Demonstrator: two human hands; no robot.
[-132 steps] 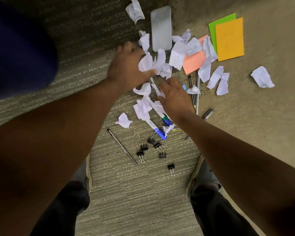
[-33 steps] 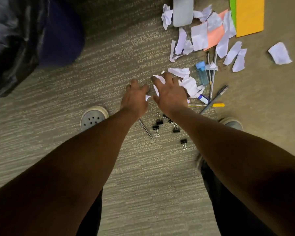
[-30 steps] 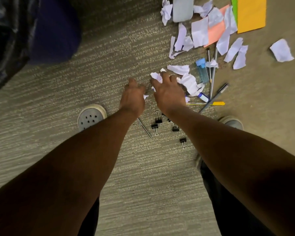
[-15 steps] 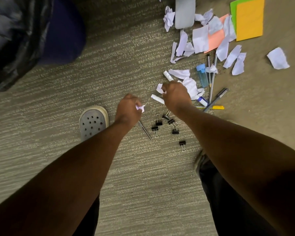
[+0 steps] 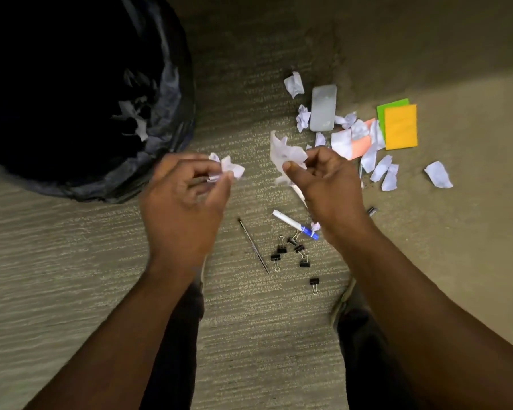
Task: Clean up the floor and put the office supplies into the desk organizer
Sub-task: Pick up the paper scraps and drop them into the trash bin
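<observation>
Count: 6 binder clips, 1 thin black pen, 1 white-and-blue marker, 1 grey phone, 3 coloured sheets: orange, green, pink. 1 bin. Paper scraps: too bunched to count.

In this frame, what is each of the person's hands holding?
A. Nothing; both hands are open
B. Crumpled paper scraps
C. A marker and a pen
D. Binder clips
B: the left hand pinches a small crumpled paper scrap, and the right hand grips a larger paper wad; the binder clips lie on the carpet.
</observation>
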